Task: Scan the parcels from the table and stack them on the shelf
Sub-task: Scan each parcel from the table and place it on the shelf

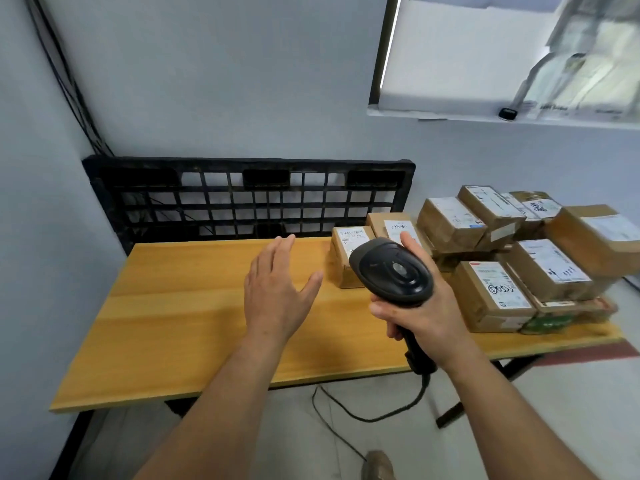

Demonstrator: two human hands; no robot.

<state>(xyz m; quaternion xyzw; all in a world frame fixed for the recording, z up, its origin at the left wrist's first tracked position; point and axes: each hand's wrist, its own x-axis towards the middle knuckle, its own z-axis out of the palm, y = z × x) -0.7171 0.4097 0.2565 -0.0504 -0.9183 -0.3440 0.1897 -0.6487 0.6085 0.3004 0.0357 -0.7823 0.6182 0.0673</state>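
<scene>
We grasp the barcode scanner (394, 268) in the right hand (426, 317), ready to read labels, while the released left hand (277, 289) extends toward the nearest parcel (346, 261), centre-right on the worktop (173, 323).

A smooth, lightly sheened wood-grain surface is being presented by the table top (166, 306). Matt black plastic, with a glossier centre button, is being shown by the barcode scanner (391, 271). The parcels (446, 221) are being seen as brown cardboard, faintly glossy, carrying white paper labels (495, 285). Matt black moulded plastic is being shown by the pallet (242, 164).
</scene>
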